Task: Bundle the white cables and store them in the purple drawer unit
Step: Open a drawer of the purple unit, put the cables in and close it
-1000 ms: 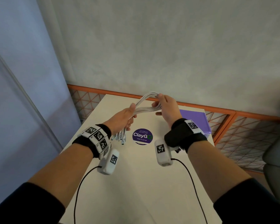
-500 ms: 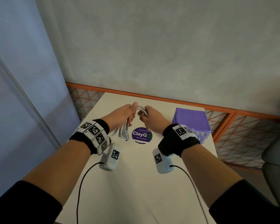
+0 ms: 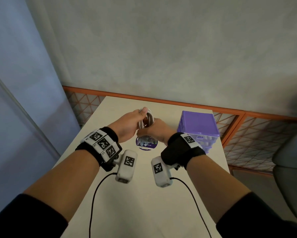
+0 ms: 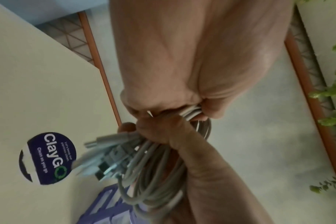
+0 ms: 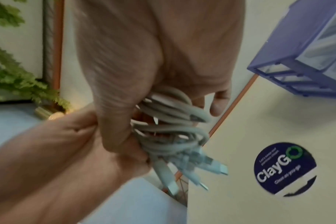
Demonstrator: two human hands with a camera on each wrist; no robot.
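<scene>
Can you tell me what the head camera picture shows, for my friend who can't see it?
Two hands, the left hand and the right hand, grip a folded bundle of white cables together above a pale table. A purple drawer unit stands on the table to their right, and a round dark sticker lies under the dangling plugs.

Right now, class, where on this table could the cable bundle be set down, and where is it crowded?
Bare room: the near half of the table, between the two forearms, crossed only by the black wrist-camera leads. Crowded: the far end, where the left hand and right hand grip the white cables above the ClayGo sticker, beside the purple drawer unit.
</scene>
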